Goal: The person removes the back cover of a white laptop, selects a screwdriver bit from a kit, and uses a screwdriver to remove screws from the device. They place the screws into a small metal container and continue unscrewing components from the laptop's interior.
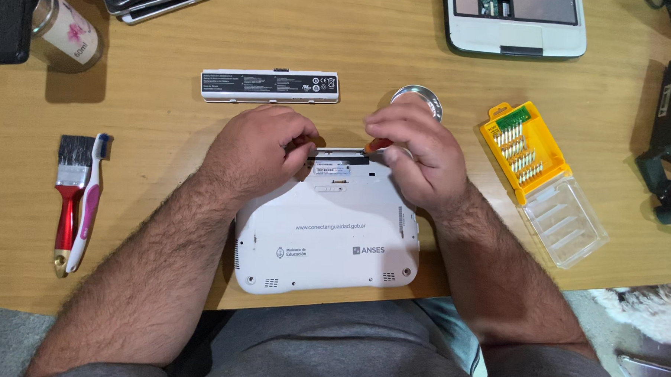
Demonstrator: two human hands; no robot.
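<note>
Wooden desk, cluttered, with a white laptop (326,233) lying bottom-up at the near edge, partly overhanging toward the person's lap. Both hands sit at the laptop's far edge, over the open battery bay. Left hand (259,150) is curled nearly closed, fingertips pressing at the bay's left end; can't tell whether it pinches anything. Right hand (411,150) is closed round a small screwdriver (378,145) with an orange handle, tip hidden near the bay's right end. Risks as I see them: driver could slip off a screw and gouge the plastic or chew the head, since the tip is hidden under the fingers; a loosened screw could roll off the desk, though a round metal dish (420,97) sits just beyond the laptop. Removed battery (270,86) lies beyond the laptop, clear of the hands. Yellow bit case (530,162) lies open right of the laptop; paintbrush (69,190) and toothbrush (90,198) well left of it.
</note>
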